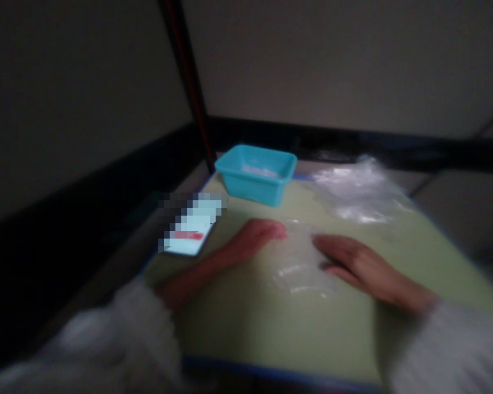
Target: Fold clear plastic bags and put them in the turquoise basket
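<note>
A clear plastic bag (302, 273) lies on the yellow-green tabletop between my two hands, its lower edge catching the light. My left hand (261, 234) is closed, its curled fingers at the bag's upper left edge, and it appears to grip the film there. On the other side, my right hand (359, 265) reaches in over the bag's right edge. Its fingers are stretched out and close together, with a gap between them and the thumb. The picture is blurred, so fine contact at the fingertips is unclear.
A turquoise plastic basket (252, 189) with pale contents stands at the table's far edge. Right of it lies a crumpled heap of clear plastic (357, 191). A lit phone (189, 232), partly pixelated, rests at the left edge of the blue-rimmed table (279, 339). Walls rise behind.
</note>
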Demonstrator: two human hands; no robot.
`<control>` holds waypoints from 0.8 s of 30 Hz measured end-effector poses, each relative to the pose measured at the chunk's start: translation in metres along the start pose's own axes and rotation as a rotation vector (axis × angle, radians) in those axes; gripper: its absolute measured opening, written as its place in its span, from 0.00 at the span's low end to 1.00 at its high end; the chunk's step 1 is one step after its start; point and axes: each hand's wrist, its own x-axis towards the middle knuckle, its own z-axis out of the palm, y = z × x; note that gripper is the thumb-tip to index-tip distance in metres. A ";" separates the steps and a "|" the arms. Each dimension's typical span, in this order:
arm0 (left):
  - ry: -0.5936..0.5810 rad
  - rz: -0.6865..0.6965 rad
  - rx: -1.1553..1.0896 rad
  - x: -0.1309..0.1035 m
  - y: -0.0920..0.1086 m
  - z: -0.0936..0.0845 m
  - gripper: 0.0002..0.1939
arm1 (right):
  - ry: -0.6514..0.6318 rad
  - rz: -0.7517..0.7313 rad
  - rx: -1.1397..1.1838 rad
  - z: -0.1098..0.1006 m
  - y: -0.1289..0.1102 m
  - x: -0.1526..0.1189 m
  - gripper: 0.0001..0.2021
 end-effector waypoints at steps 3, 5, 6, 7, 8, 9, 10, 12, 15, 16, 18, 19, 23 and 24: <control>0.087 0.088 0.166 -0.001 -0.002 -0.002 0.15 | 0.037 0.039 -0.020 0.002 0.005 0.000 0.25; 0.076 0.105 0.256 -0.002 -0.004 -0.002 0.19 | 0.046 0.072 -0.022 0.003 0.008 0.000 0.25; 0.056 0.112 0.300 -0.003 -0.005 -0.002 0.20 | 0.047 0.089 -0.023 0.004 0.009 0.000 0.24; 0.035 0.121 0.344 -0.004 -0.005 -0.002 0.21 | 0.045 0.104 -0.027 0.005 0.010 0.000 0.24; 0.018 0.131 0.385 -0.005 -0.005 -0.002 0.21 | 0.044 0.114 -0.032 0.005 0.011 0.000 0.24; 0.007 0.139 0.421 -0.005 -0.005 -0.001 0.20 | 0.045 0.122 -0.038 0.006 0.012 0.000 0.24; -0.001 0.142 0.451 -0.006 -0.005 -0.001 0.20 | 0.049 0.127 -0.042 0.006 0.012 0.000 0.24; -0.005 0.139 0.500 -0.006 -0.004 0.000 0.19 | 0.055 0.132 -0.044 0.007 0.013 -0.001 0.24; -0.008 0.135 0.544 -0.006 -0.005 0.000 0.18 | 0.048 0.143 -0.047 0.007 0.012 -0.001 0.25; -0.010 0.137 0.550 -0.005 -0.005 0.000 0.18 | 0.041 0.148 -0.050 0.007 0.012 -0.001 0.25; -0.008 0.145 0.555 -0.005 -0.007 -0.001 0.18 | 0.028 0.154 -0.048 0.006 0.011 0.000 0.25; -0.006 0.147 0.556 -0.004 -0.007 -0.001 0.18 | 0.023 0.155 -0.045 0.005 0.011 0.000 0.25; 0.001 0.144 0.574 -0.004 -0.007 -0.001 0.18 | 0.019 0.159 -0.041 0.004 0.011 0.000 0.25; 0.001 0.144 0.577 -0.004 -0.007 -0.001 0.17 | 0.019 0.159 -0.043 0.005 0.011 0.000 0.25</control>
